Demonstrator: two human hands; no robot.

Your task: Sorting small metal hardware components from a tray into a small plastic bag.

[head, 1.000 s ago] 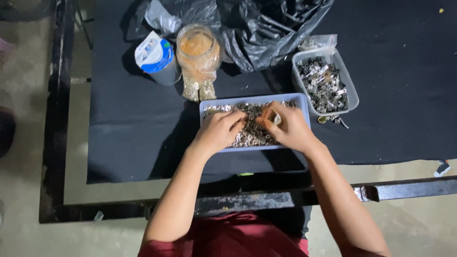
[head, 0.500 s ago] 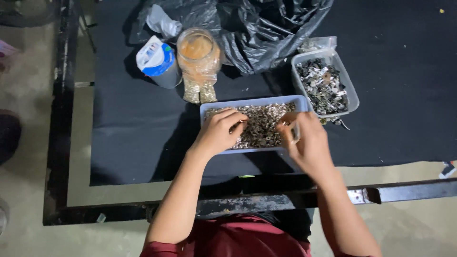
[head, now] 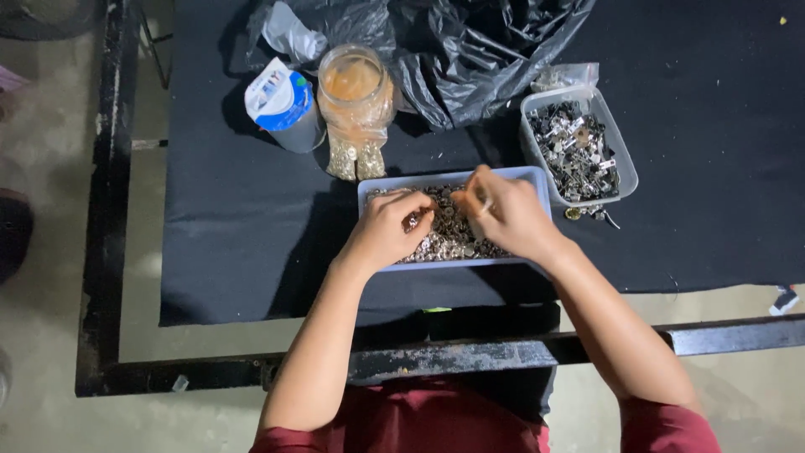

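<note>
Both hands are working inside a shallow blue tray (head: 538, 178) of small metal parts (head: 453, 235), sitting on a black cloth (head: 235, 226). The left hand (head: 390, 231) is curling over the parts, fingers bent, pinching 1 small piece. The right hand (head: 507, 214) is closing its fingertips on a thin pale bit. A clear tub (head: 625, 164) of metal pieces is lying just right of the tray, a plastic jar (head: 354, 88) and a black bag (head: 470, 42) behind it.

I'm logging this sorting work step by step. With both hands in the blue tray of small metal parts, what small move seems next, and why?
Probably bringing the two hands together: the right hand pinches a small piece above the blue tray, and the left hand grips another beside it.
</note>
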